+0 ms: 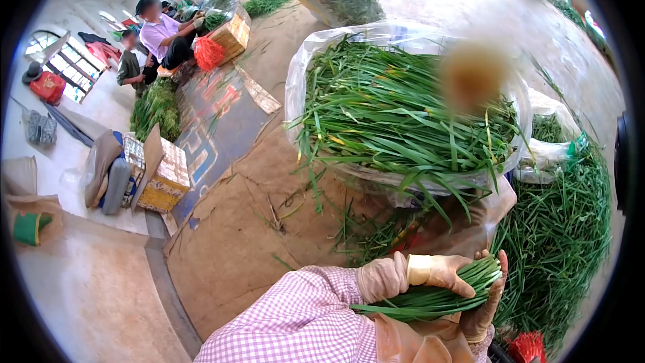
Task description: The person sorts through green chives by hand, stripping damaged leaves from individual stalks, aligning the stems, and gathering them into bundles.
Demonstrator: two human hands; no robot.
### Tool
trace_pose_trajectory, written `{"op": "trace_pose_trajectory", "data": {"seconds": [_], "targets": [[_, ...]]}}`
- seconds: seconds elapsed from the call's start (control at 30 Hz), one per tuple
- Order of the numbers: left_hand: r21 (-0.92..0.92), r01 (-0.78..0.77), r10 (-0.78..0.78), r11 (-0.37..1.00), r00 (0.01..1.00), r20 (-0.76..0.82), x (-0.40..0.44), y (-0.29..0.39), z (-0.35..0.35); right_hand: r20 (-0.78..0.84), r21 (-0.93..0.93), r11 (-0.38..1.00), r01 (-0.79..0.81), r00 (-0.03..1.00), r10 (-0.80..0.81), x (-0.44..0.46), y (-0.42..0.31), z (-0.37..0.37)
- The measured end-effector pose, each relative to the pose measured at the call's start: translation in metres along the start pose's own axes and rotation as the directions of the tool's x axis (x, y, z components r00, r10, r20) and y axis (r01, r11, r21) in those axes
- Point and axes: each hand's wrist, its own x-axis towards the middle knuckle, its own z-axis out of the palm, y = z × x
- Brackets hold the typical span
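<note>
A bundle of green stalks (430,302) is held over the lap between both hands, its pale ends turned to the right and its leaves trailing left. The grip of the left hand (449,274) is closed over the top of the bundle, and a pale cuff is worn at its wrist. The right hand (485,309) is cupped around the pale ends, with its fingers pointing up. Just beyond the hands, a large container lined with clear plastic (293,94) is heaped with long green leaves (396,107). On the right, loose greens (557,242) are piled on the floor (235,255), with red strands (527,347) near their lower edge. Farther off at upper left, a seated person (161,37) is seen beside a box (232,37) topped with greens.
</note>
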Motion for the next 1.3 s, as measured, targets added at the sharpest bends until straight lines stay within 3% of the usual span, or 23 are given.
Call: {"op": "trace_pose_trajectory", "data": {"seconds": [0.03,0.07,0.13,0.17,0.27,0.43,0.53,0.6,0.73,0.8,0.87,1.03,1.13,1.17,1.2,1.27,1.3], "targets": [[0.147,0.057,-0.053,0.988,0.998,-0.029,-0.003,0.004,-0.002,-0.074,-0.032,0.999,-0.034,0.997,0.031,0.002,-0.001,0.004],[0.145,0.057,-0.053,0.988,0.998,-0.031,-0.004,0.008,-0.001,-0.073,-0.033,0.999,-0.037,0.997,0.034,0.002,-0.002,0.004],[0.216,0.254,-0.248,0.943,0.967,-0.053,-0.004,0.012,0.001,-0.02,-0.008,0.998,-0.062,0.998,0.062,0.003,-0.006,0.003],[0.089,0.193,-0.197,0.977,0.98,0.033,-0.003,0.01,0.002,0.003,0.019,0.998,-0.056,0.998,0.056,0.004,-0.009,0.006],[0.161,0.158,-0.176,0.974,0.979,0.105,0.006,0.004,0.003,0.039,-0.043,0.997,-0.066,0.997,0.067,0.006,-0.019,0.012],[0.199,0.131,-0.158,0.971,0.98,0.124,0.009,-0.002,0.002,-0.076,-0.019,0.999,-0.046,0.996,0.045,0.011,-0.009,-0.004],[0.239,0.186,-0.192,0.953,0.981,-0.001,0.004,0.0,0.005,-0.167,-0.011,0.999,-0.047,0.985,0.045,0.01,-0.005,-0.008],[0.355,0.159,-0.07,0.921,0.966,-0.25,-0.003,0.001,0.006,-0.196,0.013,0.999,-0.052,0.979,0.053,0.01,-0.006,-0.008],[0.505,0.242,-0.025,0.828,0.917,-0.398,-0.003,0.002,0.0,-0.254,0.023,0.998,-0.063,0.965,0.067,0.011,-0.002,-0.019],[0.54,0.189,0.057,0.82,0.912,-0.406,-0.001,-0.004,0.007,-0.243,0.028,0.997,-0.067,0.967,0.072,0.009,-0.002,-0.019],[0.448,0.182,0.082,0.875,0.856,-0.51,0.005,-0.007,0.012,-0.23,0.001,1.0,-0.013,0.973,0.013,0.01,-0.003,-0.015],[0.313,0.018,0.173,0.95,0.802,-0.572,0.018,-0.024,0.024,-0.19,0.028,1.0,0.012,0.982,-0.006,0.01,-0.002,-0.024],[0.281,0.058,0.129,0.958,0.789,-0.601,0.02,-0.024,0.03,-0.161,0.087,0.996,-0.01,0.987,0.024,0.012,-0.005,-0.012],[0.276,0.006,0.164,0.961,0.79,-0.59,0.019,-0.023,0.031,-0.104,0.093,0.995,-0.028,0.994,0.038,0.015,-0.005,-0.014],[0.188,-0.142,0.227,0.972,0.778,-0.586,0.022,-0.032,0.03,-0.082,0.092,0.995,-0.043,0.995,0.05,0.011,-0.007,-0.014],[0.125,-0.066,0.127,0.99,0.81,-0.572,0.019,-0.033,0.02,-0.209,0.057,0.995,-0.084,0.973,0.094,0.006,-0.017,-0.002],[-0.076,-0.187,0.117,0.979,0.833,-0.541,0.016,-0.032,0.016,-0.273,0.048,0.991,-0.126,0.953,0.134,0.002,-0.021,0.003]]}}
